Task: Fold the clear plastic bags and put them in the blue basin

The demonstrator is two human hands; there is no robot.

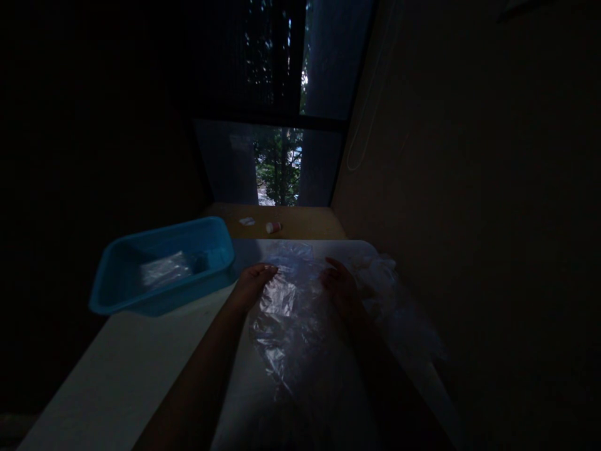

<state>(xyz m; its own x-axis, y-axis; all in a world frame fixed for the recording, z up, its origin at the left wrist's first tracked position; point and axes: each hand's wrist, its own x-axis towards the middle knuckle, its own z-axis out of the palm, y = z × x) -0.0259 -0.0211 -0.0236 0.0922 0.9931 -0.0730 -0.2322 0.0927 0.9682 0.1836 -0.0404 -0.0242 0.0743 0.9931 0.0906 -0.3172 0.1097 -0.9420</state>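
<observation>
A crinkled clear plastic sheet or bag (286, 319) lies spread on the pale table (141, 351) in dim light. My left hand (253, 280) rests flat on its left edge, fingers stretched forward and together. My right hand (339, 285) lies on its right side, fingers extended, a finger pointing forward. More crumpled clear plastic (385, 275) bunches just right of my right hand. Neither hand grips anything that I can make out.
A blue plastic tub (164, 266) stands at the table's left, with a piece of clear plastic inside. Beyond the table, a wooden ledge (300, 220) holds a small white scrap and a small cylinder. A wall runs close on the right; a window is ahead.
</observation>
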